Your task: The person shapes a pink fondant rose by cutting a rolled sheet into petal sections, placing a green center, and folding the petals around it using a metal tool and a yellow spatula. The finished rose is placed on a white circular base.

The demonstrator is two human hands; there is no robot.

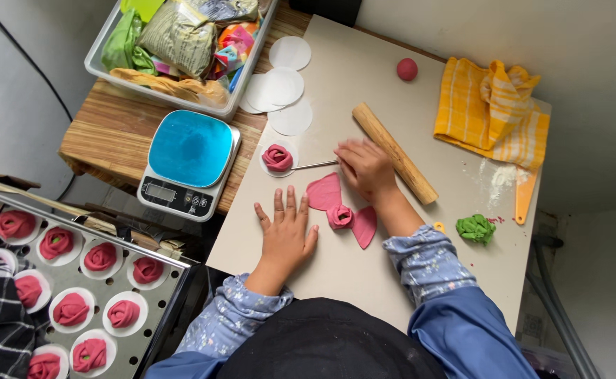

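In the middle of the grey mat (364,91) lies a strip of pink dough (341,208) with a small rolled-up rose bud at its centre and a flat petal sticking out on each side. My left hand (285,231) lies flat on the mat just beside it, fingers spread wide, holding nothing. My right hand (365,167) is just above the dough with its fingers curled in, and a thin metal stick (315,165) seems to come out from under them, but I cannot tell if I am really gripping it. The stick points to a finished pink rose (278,157) sitting on a round white paper. A wooden rolling pin (394,152) lies slanted right behind my right hand. Further off on the mat are a little pink ball (407,69), a lump of green dough (476,229), an orange scraper (525,196) and a yellow checked cloth (493,109). More white paper circles (280,87) lie near the top. To the left stand a scale with a blue top (188,161), a clear box full of bags (179,42), and a metal tray (143,330) full of pink roses.
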